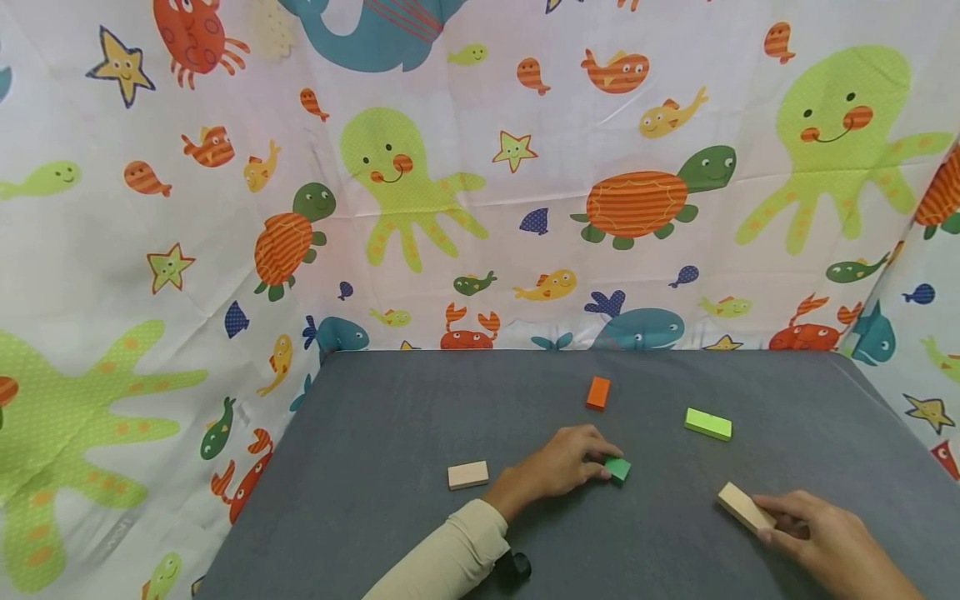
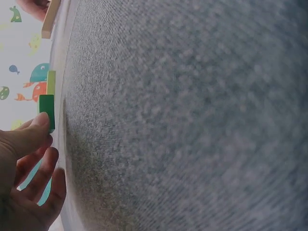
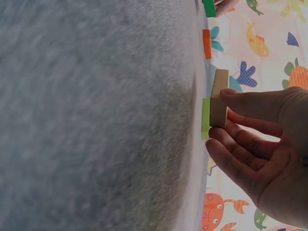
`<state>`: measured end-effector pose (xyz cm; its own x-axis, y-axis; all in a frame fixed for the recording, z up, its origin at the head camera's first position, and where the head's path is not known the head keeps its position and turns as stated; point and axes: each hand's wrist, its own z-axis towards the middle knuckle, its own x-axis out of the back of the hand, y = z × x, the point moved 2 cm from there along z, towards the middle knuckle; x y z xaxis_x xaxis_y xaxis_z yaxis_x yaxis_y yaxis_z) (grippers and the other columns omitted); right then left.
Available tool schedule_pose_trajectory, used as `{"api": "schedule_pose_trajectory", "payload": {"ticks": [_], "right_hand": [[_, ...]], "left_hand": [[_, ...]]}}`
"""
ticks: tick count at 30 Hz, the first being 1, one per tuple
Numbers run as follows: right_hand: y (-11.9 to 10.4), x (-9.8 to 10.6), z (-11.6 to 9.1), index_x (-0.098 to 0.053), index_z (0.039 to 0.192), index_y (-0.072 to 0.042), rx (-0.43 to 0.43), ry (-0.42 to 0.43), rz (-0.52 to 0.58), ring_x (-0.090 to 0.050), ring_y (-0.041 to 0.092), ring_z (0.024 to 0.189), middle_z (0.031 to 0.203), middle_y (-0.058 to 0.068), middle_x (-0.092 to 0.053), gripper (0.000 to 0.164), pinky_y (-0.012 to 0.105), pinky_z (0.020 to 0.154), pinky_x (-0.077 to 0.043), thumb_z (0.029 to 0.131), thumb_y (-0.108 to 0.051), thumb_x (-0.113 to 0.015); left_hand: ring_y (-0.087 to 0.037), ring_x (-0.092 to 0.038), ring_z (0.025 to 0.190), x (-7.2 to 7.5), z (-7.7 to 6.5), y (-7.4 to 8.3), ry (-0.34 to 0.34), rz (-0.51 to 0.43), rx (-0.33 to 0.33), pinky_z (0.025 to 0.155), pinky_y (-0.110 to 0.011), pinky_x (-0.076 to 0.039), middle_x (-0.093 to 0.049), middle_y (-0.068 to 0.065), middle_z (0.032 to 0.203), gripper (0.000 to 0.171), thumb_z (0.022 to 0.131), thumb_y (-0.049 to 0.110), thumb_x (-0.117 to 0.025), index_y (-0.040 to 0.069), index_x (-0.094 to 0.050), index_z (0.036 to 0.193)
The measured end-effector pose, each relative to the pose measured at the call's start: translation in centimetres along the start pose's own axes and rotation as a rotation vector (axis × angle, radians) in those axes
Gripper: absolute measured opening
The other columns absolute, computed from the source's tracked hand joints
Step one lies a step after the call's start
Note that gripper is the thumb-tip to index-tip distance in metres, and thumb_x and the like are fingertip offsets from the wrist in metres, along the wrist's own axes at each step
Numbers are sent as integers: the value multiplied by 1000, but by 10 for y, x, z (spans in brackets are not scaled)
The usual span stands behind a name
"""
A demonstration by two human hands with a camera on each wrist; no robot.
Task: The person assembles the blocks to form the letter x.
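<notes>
While the left hand (image 1: 564, 462) pinches a green block (image 1: 618, 469) over the middle of the grey desk (image 1: 375, 400), the right hand (image 1: 817, 525) grasps a plain wooden block (image 1: 745, 506) towards the right edge. Both grips are between thumb and fingers. The left wrist view shows the left thumb laid on the green block, with the lower fingers bent and clear of it; the right wrist view shows the right thumb against one side of the wooden block and fingertips at the other. Whether either held block touches the desk (the low angles make this hard to judge) I cannot tell.

Three more blocks lie on the desk, apart from both hands. An orange block (image 1: 597, 393) is nearest the far edge, right of its middle, its length pointing roughly towards that edge. A lime block (image 1: 708, 424) lies between the right hand and the far edge, on the side of the far right corner. A pale wooden block (image 1: 468, 475) rests left of the left hand, on the left edge's side. Beside the beige sleeve (image 1: 442, 558) shows a black object (image 1: 513, 569), partly hidden and unclear. Beyond the far edge hangs a white cloth (image 1: 450, 108) printed with sea animals.
</notes>
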<state>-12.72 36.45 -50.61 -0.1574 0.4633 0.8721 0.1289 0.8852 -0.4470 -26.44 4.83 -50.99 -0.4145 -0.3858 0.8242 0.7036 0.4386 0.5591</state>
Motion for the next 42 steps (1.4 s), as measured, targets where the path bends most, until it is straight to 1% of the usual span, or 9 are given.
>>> {"api": "schedule_pose_trajectory", "payload": {"ticks": [9,13,20,24,26,31,37,42], "right_hand": [[-14,6,-2,-73,123,6,75,36,-11,-65,22,88,102,6,-71,44,48,75,-58,86,-14,-87],[-19,7,-2,-73,124,5,91,47,-8,-66,22,89,103,6,-71,44,47,75,-59,87,-14,-87],[-25,6,-1,-75,122,3,127,95,-15,-65,18,85,101,4,-72,45,40,70,-58,84,-15,-89],[-29,5,0,-75,121,3,149,120,-7,-66,18,84,102,5,-72,43,40,71,-60,84,-14,-89],[-32,4,1,-75,121,4,156,118,3,-67,19,85,102,6,-72,43,42,72,-60,84,-13,-89],[-36,4,3,-76,120,3,172,116,8,-68,19,86,102,5,-73,40,42,72,-61,84,-12,-88],[-39,5,5,-77,118,-1,188,130,8,-68,14,82,104,4,-73,38,37,72,-61,84,-12,-89],[-42,1,6,-78,116,-1,186,129,14,-68,15,82,104,6,-73,37,36,71,-61,82,-10,-90]], "left_hand": [[-2,-60,113,3,0,2,-15,11,2,98,-18,-46,-68,6,126,36,103,21,-72,20,-72,139],[-2,-60,114,3,0,2,-20,14,5,100,-19,-45,-68,6,126,36,103,20,-72,20,-72,139],[-1,-60,115,3,0,2,-25,40,-13,104,-22,-44,-69,6,127,36,103,22,-72,21,-72,139],[-1,-59,115,2,0,3,-30,55,-22,105,-23,-43,-69,7,127,36,103,23,-72,22,-72,139],[-1,-59,115,2,1,3,-33,65,-23,104,-22,-43,-68,7,127,36,103,24,-72,22,-72,139],[0,-58,115,-1,2,4,-36,84,-26,103,-21,-42,-68,8,128,36,103,26,-71,24,-72,139],[0,-58,116,-2,3,4,-40,89,-29,105,-21,-42,-68,8,129,36,103,27,-71,24,-72,139],[1,-58,116,-3,3,4,-45,88,-30,104,-21,-42,-68,9,129,36,103,27,-71,24,-72,140]]}}
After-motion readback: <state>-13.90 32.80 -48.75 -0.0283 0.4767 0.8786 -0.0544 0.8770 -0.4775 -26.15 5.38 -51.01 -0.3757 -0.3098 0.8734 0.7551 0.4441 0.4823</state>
